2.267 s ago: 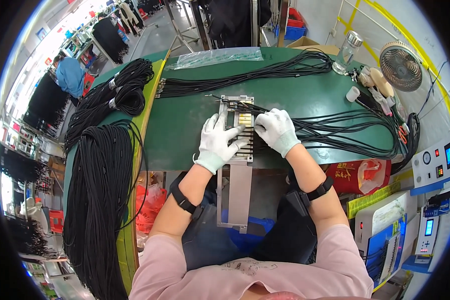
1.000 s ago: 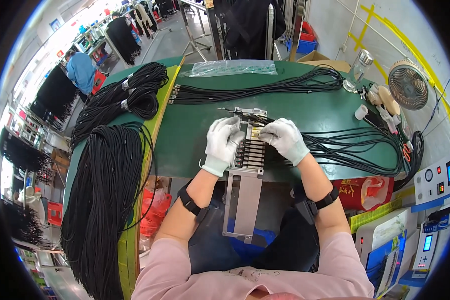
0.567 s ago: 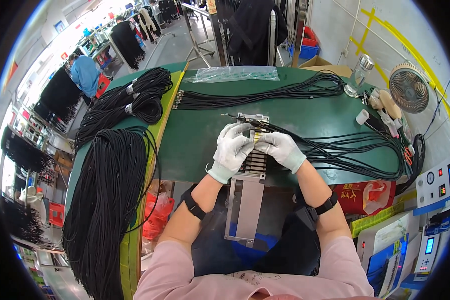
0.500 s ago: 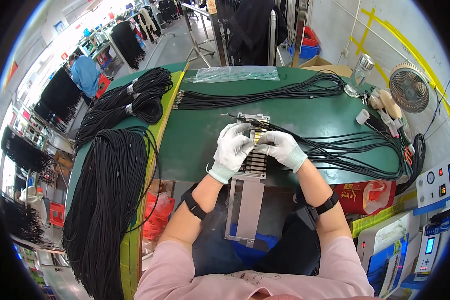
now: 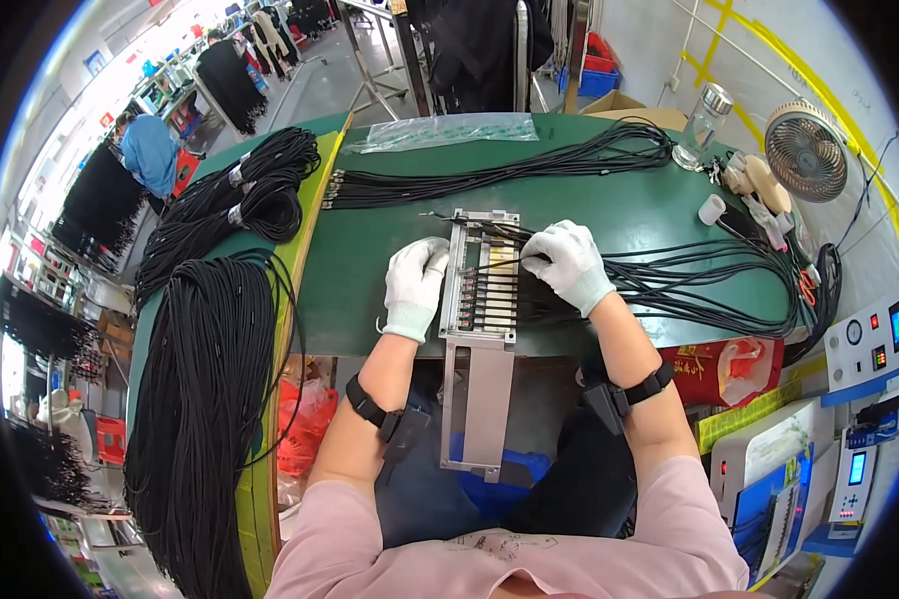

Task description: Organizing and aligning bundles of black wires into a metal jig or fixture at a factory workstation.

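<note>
A silver metal fixture (image 5: 509, 332) with a row of narrow slots sits at the table's front edge, its long plate (image 5: 484, 399) reaching out over my lap. Black cable ends lie side by side in several lower slots. My right hand (image 5: 569, 265), in a white glove, pinches a black cable (image 5: 504, 263) at the fixture's right side; that cable crosses the slots. At the opposite edge, my gloved left hand (image 5: 412, 288) is curled against the frame, its fingertips partly hidden. From the fixture, loose black cables (image 5: 709, 285) loop away to the right.
Thick bundles of black cable (image 5: 205, 399) cover the left side of the green table (image 5: 369, 240). Another cable bundle (image 5: 489, 180) and a clear plastic bag (image 5: 444, 131) lie at the back. A glass bottle (image 5: 702, 130), fan (image 5: 807, 150) and orange-handled scissors (image 5: 807, 288) stand or lie right.
My left hand has moved left, off the slots to the fixture's left edge. My right hand has lifted slightly away to the right, uncovering the cable row. The whole view has shifted a little.
</note>
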`<state>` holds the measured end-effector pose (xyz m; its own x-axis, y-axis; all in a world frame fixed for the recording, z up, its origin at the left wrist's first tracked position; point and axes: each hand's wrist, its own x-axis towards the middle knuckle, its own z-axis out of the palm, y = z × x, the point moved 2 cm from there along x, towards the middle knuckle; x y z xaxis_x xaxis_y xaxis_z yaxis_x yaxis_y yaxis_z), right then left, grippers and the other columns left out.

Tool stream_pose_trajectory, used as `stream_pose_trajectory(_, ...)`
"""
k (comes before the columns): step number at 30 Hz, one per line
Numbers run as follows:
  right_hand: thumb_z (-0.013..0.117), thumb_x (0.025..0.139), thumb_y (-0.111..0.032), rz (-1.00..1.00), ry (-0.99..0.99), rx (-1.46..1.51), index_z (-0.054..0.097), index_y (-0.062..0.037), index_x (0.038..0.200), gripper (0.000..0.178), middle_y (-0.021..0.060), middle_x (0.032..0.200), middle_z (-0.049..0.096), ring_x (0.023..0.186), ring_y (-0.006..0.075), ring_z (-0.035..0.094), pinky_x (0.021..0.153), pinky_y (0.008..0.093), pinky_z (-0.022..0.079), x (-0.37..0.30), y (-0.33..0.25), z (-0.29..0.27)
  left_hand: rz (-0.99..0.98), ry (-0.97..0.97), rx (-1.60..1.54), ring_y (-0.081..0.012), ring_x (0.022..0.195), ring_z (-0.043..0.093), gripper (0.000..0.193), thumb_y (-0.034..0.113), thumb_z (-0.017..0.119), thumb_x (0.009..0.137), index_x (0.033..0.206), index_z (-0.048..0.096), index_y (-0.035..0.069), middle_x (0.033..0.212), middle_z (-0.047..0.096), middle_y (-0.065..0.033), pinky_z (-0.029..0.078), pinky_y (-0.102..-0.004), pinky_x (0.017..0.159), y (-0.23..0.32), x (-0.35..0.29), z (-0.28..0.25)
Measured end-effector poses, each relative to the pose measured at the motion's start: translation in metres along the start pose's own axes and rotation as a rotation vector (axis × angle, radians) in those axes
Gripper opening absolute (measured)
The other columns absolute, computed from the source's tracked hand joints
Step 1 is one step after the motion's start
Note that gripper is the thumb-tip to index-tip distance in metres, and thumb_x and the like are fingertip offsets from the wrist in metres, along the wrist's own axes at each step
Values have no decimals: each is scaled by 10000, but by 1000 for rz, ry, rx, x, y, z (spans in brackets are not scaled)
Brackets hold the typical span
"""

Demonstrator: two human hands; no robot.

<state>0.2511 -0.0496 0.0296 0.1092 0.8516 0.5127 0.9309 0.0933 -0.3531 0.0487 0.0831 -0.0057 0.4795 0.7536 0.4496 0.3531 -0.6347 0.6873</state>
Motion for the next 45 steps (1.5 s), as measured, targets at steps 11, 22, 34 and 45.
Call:
stream_pose_trajectory(11,737,682,-147,-88,115,-176,629,-146,760,133,-4,770,618,898,235,579,850,381,421,-3,3,7,-45,-122,63,-288,990,618,243,151,581,896,1080,690,37,1037,686,-153,469,-359,890,-1,-2,0)
stream_pose_trajectory(22,733,680,-139,-106,70,-191,633,-152,771,136,-4,813,610,947,229,566,880,393,416,-3,2,3,-48,-136,74,-276,972,620,234,141,581,895,1077,693,46,1021,696,-130,471,-349,877,-5,-1,1)
stream_pose_trajectory(34,730,679,-150,-118,43,-222,634,-154,776,137,-2,809,607,952,229,563,892,393,415,-4,-4,3,-90,-161,62,-279,968,630,232,135,589,891,1080,693,51,1050,684,-137,475,-329,885,0,-3,1)
stream_pose_trajectory(45,740,703,-203,-59,164,-158,663,-142,830,160,15,854,648,930,257,587,829,395,452,-3,3,2,396,-208,357,-394,1170,476,279,354,695,794,1042,734,234,1156,620,-114,400,-496,990,43,-16,16)
